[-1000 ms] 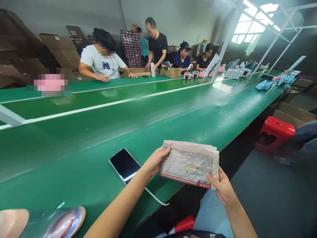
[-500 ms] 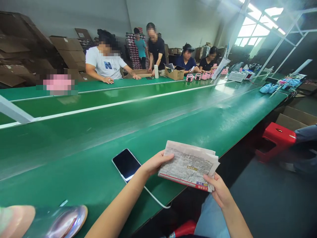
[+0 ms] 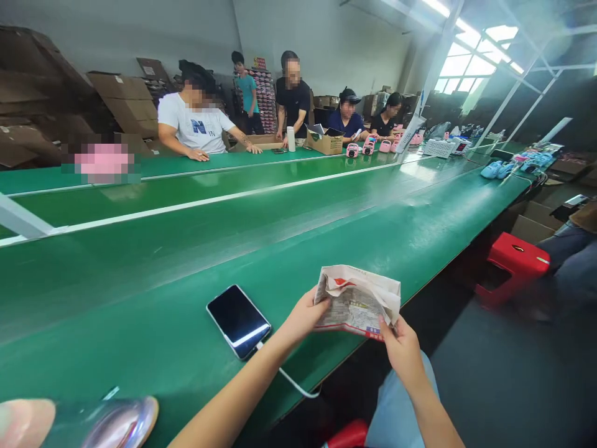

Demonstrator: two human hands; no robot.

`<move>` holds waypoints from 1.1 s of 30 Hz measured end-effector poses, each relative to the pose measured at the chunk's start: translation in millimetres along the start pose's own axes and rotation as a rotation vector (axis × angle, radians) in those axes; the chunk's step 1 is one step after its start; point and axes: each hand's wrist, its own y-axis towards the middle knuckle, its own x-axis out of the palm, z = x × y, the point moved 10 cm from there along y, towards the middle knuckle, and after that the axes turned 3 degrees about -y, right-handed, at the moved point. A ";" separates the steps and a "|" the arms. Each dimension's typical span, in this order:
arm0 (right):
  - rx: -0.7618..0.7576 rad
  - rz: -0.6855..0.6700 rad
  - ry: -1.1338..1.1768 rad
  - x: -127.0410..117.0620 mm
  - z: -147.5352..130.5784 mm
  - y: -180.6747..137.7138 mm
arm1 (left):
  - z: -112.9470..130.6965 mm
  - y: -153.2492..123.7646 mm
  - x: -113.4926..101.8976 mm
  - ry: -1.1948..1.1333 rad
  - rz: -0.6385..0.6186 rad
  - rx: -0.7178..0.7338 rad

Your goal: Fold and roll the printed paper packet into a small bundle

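Observation:
Both my hands hold a folded newspaper (image 3: 359,305) above the near edge of the green bench. My left hand (image 3: 305,317) grips its left side, thumb on the printed face. At the right lower corner, my right hand (image 3: 401,342) pinches the paper between thumb and fingers. The sheets bow in the middle and their upper edge gapes. Just left of my left wrist, a smartphone (image 3: 239,320) lies dark-screened on the bench with a white cable (image 3: 298,384) plugged in.
The long green bench (image 3: 153,317) runs across the view. A shiny rounded object (image 3: 124,423) sits at the lower left. Across stand a carton (image 3: 324,142), a white bottle (image 3: 291,139) and several co-workers. A red stool (image 3: 517,252) is on the floor at right.
The newspaper has gone from flat to bowed, its top edge opening, as my hands drew slightly closer together. The view has shifted a little. A background person in teal has moved left.

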 end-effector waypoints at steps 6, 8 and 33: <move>-0.150 0.064 -0.113 -1.5 -30.7 -6.8 | 8.8 -8.6 8.4 -0.037 0.025 0.074; -0.209 0.042 -0.106 5.1 -48.4 -11.9 | 7.1 -13.6 17.4 -0.068 0.016 0.093; 0.040 -0.342 0.581 -7.6 -51.5 -11.7 | 59.4 -41.6 13.6 0.678 -0.385 0.138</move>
